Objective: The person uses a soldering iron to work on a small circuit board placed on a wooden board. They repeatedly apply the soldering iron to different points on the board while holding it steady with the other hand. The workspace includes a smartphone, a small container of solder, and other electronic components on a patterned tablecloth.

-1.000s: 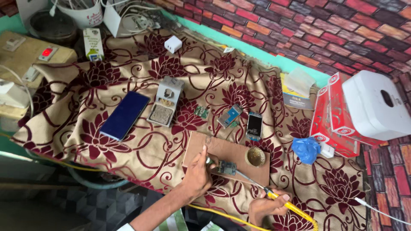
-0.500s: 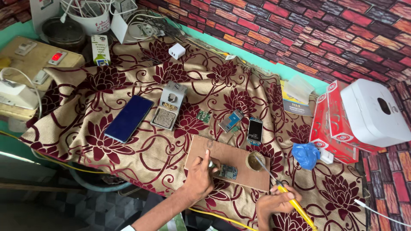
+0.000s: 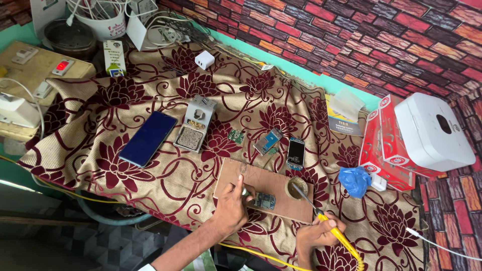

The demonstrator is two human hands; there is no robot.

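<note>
My left hand (image 3: 232, 203) rests on a brown wooden board (image 3: 273, 182) and pinches a thin strand of solder wire (image 3: 243, 176) that stands up from its fingers, right beside a small circuit board (image 3: 263, 201). My right hand (image 3: 315, 235) grips a yellow-handled soldering iron (image 3: 337, 235). Its metal tip (image 3: 297, 190) reaches into a small round tin (image 3: 296, 187) at the board's right end.
On the patterned cloth (image 3: 150, 100) lie a dark phone (image 3: 147, 138), a grey soldering stand (image 3: 196, 123), small boards (image 3: 267, 141), a small phone (image 3: 295, 152) and a blue bag (image 3: 354, 181). Red boxes (image 3: 384, 145) and a white case (image 3: 432, 131) sit at right.
The soldering iron swung up from the cloth, so its tip now sits in the round tin. My left hand stayed by the circuit board. The view shifted slightly.
</note>
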